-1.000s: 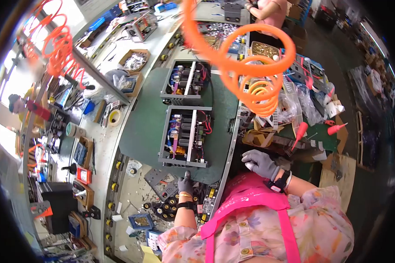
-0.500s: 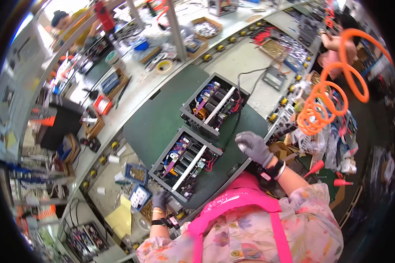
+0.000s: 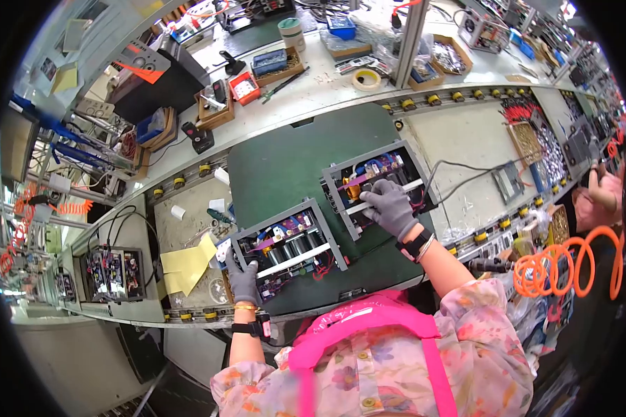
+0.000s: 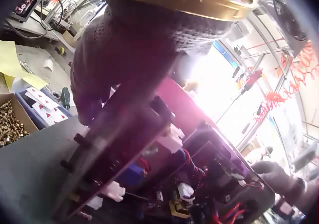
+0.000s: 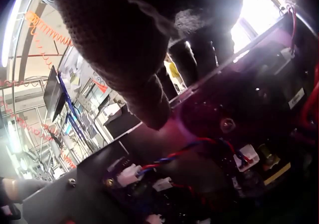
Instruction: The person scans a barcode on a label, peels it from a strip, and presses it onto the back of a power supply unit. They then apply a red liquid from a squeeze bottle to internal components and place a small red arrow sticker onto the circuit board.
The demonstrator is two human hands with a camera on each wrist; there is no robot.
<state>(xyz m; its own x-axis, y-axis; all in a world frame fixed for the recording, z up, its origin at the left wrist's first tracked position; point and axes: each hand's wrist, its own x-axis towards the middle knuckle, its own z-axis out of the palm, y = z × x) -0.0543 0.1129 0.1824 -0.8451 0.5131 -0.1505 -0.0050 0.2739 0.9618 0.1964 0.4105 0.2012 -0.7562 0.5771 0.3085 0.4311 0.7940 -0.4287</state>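
Observation:
Two open electronics chassis, grey metal frames with circuit boards, black cylinders and coloured wires inside, lie on a dark green board (image 3: 278, 167). At the left chassis (image 3: 285, 243), my gloved left hand (image 3: 243, 281) grips the left end; the left wrist view shows fingers (image 4: 87, 104) over its side panel. My gloved right hand (image 3: 391, 208) reaches over the right chassis (image 3: 337, 170) and holds its light crossbar area. In the right wrist view the thumb (image 5: 154, 114) lies along one side of a dark panel, other fingers behind it.
A black cable (image 3: 459, 163) runs right from the right chassis. Yellow paper (image 3: 188, 267) lies left of the board. Behind, a bench carries a red bin (image 3: 244, 88) and a tape roll (image 3: 366, 79). An orange coiled hose (image 3: 563, 267) hangs at right; another person (image 3: 600, 198) is beyond.
The view has turned left. My right hand has gone from beside the board onto the right chassis. My left hand has come up from the near edge to the left chassis's end.

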